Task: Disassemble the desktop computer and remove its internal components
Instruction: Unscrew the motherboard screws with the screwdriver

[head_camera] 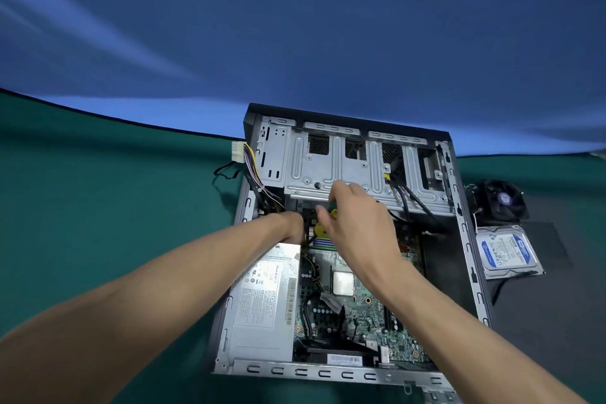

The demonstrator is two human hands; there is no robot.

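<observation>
An open desktop case (pixel 472 275) lies on its side on the green table. Inside it are the green motherboard (pixel 357 311) with a bare CPU (pixel 343 283), the silver power supply (pixel 262 298) at the left, and the metal drive cage (pixel 344 164) at the far end. My right hand (pixel 357 223) grips a yellow-handled screwdriver (pixel 323 226) over the motherboard's far edge, beside the RAM slots. My left hand (pixel 290 223) reaches down next to the screwdriver's tip; its fingers are hidden.
A white power connector with a coloured wire bundle (pixel 244 157) hangs out over the case's far left corner. To the right of the case, a cooler fan (pixel 503 202) and a hard drive (pixel 506 251) lie on a dark mat. A blue backdrop rises behind the table.
</observation>
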